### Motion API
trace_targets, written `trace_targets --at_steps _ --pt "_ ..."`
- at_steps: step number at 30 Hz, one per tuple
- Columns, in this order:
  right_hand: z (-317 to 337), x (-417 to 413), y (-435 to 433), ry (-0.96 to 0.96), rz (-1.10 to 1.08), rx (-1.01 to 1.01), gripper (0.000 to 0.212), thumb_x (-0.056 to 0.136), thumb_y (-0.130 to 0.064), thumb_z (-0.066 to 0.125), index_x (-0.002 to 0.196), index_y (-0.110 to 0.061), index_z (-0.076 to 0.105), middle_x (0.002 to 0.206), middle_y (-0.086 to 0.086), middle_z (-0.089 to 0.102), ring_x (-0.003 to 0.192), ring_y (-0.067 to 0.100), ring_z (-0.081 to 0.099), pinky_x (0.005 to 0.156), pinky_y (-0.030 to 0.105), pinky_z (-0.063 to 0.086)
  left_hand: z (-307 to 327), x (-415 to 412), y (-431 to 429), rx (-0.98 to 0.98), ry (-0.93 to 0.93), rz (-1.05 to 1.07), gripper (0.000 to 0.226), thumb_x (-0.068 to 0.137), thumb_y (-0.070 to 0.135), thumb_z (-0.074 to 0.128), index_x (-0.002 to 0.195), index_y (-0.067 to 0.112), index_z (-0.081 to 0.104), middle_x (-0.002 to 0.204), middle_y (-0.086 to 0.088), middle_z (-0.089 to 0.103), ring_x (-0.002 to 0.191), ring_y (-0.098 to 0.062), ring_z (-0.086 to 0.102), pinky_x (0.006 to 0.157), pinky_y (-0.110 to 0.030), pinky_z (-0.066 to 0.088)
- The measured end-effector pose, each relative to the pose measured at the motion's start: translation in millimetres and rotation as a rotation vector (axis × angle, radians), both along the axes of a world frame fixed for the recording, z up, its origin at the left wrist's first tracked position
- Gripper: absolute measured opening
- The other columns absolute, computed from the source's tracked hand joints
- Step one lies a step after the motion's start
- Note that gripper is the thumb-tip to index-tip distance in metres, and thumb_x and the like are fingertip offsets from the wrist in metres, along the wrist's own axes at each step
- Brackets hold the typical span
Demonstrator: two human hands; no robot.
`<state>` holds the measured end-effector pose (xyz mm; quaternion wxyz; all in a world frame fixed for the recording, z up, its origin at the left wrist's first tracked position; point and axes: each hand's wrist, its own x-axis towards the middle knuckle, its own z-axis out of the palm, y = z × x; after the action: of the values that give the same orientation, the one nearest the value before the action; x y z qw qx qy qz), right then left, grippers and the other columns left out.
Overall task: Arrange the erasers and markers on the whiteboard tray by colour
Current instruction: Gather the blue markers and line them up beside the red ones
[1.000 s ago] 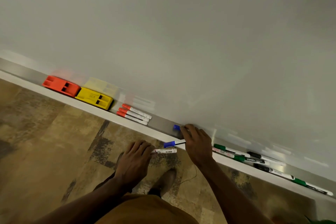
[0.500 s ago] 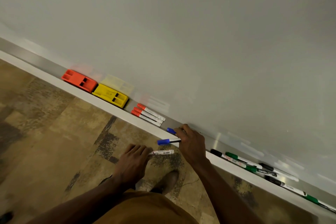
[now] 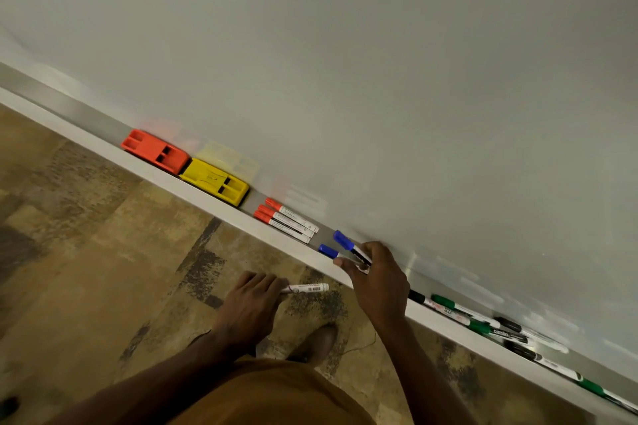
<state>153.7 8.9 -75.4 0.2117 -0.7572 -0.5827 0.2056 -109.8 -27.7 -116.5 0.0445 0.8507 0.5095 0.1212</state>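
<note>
On the whiteboard tray (image 3: 86, 115) a red eraser (image 3: 155, 151) and a yellow eraser (image 3: 214, 181) lie side by side at the left. Three red-capped markers (image 3: 286, 220) rest just right of them. My right hand (image 3: 376, 274) is over the tray, its fingers on two blue-capped markers (image 3: 343, 241); one lies on the tray, the other is tilted in my fingers. My left hand (image 3: 253, 304) hangs below the tray edge, closed on a white marker (image 3: 305, 288) whose cap is hidden. Green and black markers (image 3: 483, 319) lie mixed further right.
The whiteboard (image 3: 379, 62) fills the upper view. Below the tray's white front edge is mottled brown floor (image 3: 103, 269), with my shoe (image 3: 316, 342) on it and my brown clothing at the bottom.
My right hand has brought the two blue-capped markers closer together on the tray beside the red ones. The view shifted a little; my left hand keeps holding its marker.
</note>
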Motion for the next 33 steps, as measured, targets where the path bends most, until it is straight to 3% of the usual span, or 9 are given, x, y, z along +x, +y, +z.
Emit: trace_targets --at_steps 3,6,9,14,19,23,26,28,33 --pt "-2.1 3.4 -10.2 0.014 0.028 0.026 0.042 0.095 -0.063 0.05 0.115 -0.026 0.053 0.102 -0.007 0.065 0.079 0.008 0.066 0.058 0.019 0.048 1.2 0.9 0.0 0.0 -0.004 -0.013 0.062 0.114 0.042 0.016 0.11 0.02 0.074 0.099 0.004 0.075 0.083 -0.016 0.072 0.089 -0.027 0.038" --pt "-6.8 6.4 -13.3 -0.061 0.063 0.108 0.016 0.102 -0.034 0.057 0.113 -0.024 0.052 0.097 -0.003 0.069 0.077 0.011 0.068 0.057 0.023 0.054 3.9 3.4 1.9 0.018 0.009 -0.025 0.052 0.112 0.041 0.027 0.109 0.02 0.075 0.098 0.004 0.076 0.083 -0.016 0.073 0.089 -0.027 0.038" --pt "-10.6 7.3 -10.0 -0.23 0.134 0.219 0.024 0.094 -0.017 0.071 0.116 -0.015 0.062 0.096 0.004 0.069 0.079 0.016 0.068 0.06 0.024 0.053 6.7 7.0 0.3 0.024 0.005 -0.045 0.039 0.105 0.037 0.041 0.107 0.019 0.076 0.097 0.003 0.076 0.081 -0.016 0.073 0.088 -0.027 0.038" --pt "-14.8 0.4 -4.9 -0.353 0.256 0.348 0.049 0.083 0.0 0.08 0.131 0.003 0.066 0.103 0.018 0.063 0.088 0.027 0.068 0.066 0.034 0.064 9.6 8.6 -4.9 0.028 -0.038 -0.047 0.063 0.114 0.041 0.018 0.107 0.019 0.077 0.097 0.003 0.076 0.081 -0.016 0.073 0.088 -0.027 0.039" --pt "-24.6 -3.9 -3.7 -0.397 0.236 0.436 0.024 0.099 -0.021 0.063 0.111 -0.003 0.073 0.095 0.011 0.069 0.083 0.025 0.068 0.067 0.038 0.061 8.8 6.1 -8.2 0.03 -0.016 -0.034 0.045 0.108 0.039 0.036 0.107 0.018 0.076 0.096 0.003 0.076 0.08 -0.017 0.073 0.088 -0.027 0.039" --pt "-33.8 -2.6 -1.5 -0.453 0.223 0.452 0.038 0.105 -0.032 0.046 0.104 -0.007 0.075 0.098 0.009 0.076 0.088 0.027 0.072 0.078 0.04 0.058 5.6 4.8 -10.1 0.04 -0.025 -0.039 0.034 0.103 0.034 0.045 0.107 0.018 0.074 0.096 0.002 0.075 0.08 -0.016 0.072 0.087 -0.027 0.039" --pt "-39.3 -1.9 -1.5 -0.451 0.204 0.405 0.019 0.093 -0.018 0.068 0.105 -0.006 0.075 0.099 0.011 0.076 0.09 0.03 0.073 0.08 0.043 0.06 3.9 5.6 -10.9 0.034 -0.046 -0.039 0.031 0.103 0.034 0.046 0.108 0.019 0.073 0.097 0.002 0.075 0.08 -0.016 0.072 0.087 -0.027 0.039" --pt "-41.0 -2.5 -2.7 -0.427 0.193 0.349 0.023 0.083 -0.01 0.082 0.105 -0.006 0.075 0.099 0.011 0.074 0.091 0.031 0.071 0.08 0.044 0.059 4.6 6.6 -10.3 0.033 -0.057 -0.038 0.031 0.103 0.034 0.046 0.108 0.019 0.072 0.097 0.002 0.075 0.08 -0.016 0.072 0.087 -0.028 0.039" --pt "-41.0 -1.2 -5.3 -0.37 0.198 0.276 0.029 0.079 -0.005 0.085 0.106 -0.006 0.074 0.102 0.013 0.07 0.098 0.032 0.068 0.083 0.047 0.058 13.1 9.5 -4.9 0.019 -0.076 -0.024 0.033 0.102 0.034 0.046 0.107 0.018 0.074 0.096 0.001 0.076 0.08 -0.018 0.073 0.086 -0.028 0.039"
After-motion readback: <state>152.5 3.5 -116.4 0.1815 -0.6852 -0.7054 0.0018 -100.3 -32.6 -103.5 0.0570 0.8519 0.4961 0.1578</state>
